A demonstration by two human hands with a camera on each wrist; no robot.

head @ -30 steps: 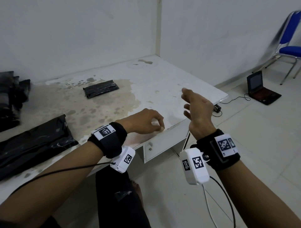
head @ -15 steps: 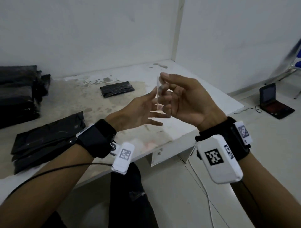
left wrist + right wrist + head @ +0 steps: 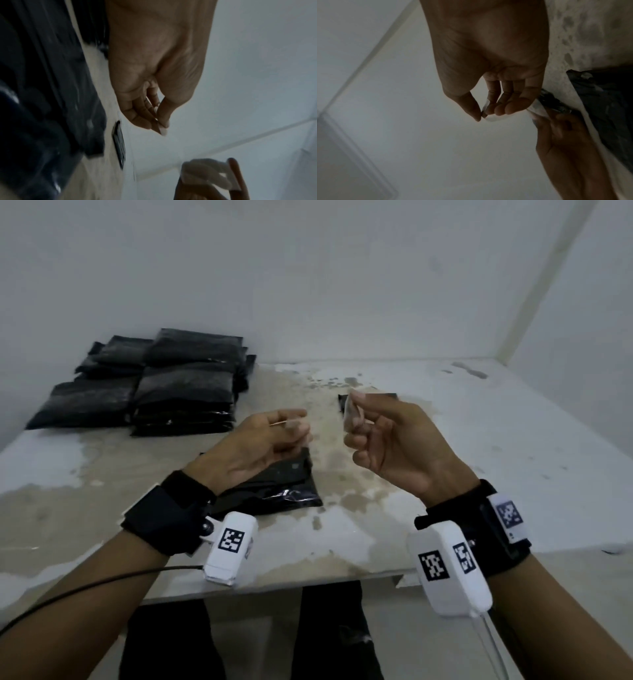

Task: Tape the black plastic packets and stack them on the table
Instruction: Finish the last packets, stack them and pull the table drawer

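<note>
1. Head view is showing both hands raised over the table (image 3: pixel 479 460), nearest to the person. The right hand (image 3: pixel 394 446) is pinching a strip of clear tape (image 3: pixel 350 414) between thumb and curled fingers, and the strip is standing almost on edge to the camera.
2. The left hand (image 3: pixel 260 446) is curling its fingers with thumb meeting fingertips. It seems to be pinching the other end of the strip, but the tape there is nearly invisible, so I cannot tell for sure.
3. Risk, as I judge it: the clear strip is hanging loose between the hands, so it could be folding onto itself or sticking to the fingers before it is reaching a packet. A careless pull could also be twisting it.
4. Just beyond the left hand, the loose packet (image 3: pixel 274 484) is lying flat on the table, partly hidden by the wrist. Pressing tape on with one hand only could be sliding it or wrinkling the glossy film.
5. Further off, a small dark object (image 3: pixel 342 402) is lying behind the right hand's fingers; what it is stays unclear.
6. Farthest, the stack of black packets (image 3: pixel 164 385) is sitting against the wall at the left. It is looking uneven, so another packet could be slipping off.
7. Both wrist views are dim and blurred; no tape roll is showing anywhere.
</note>
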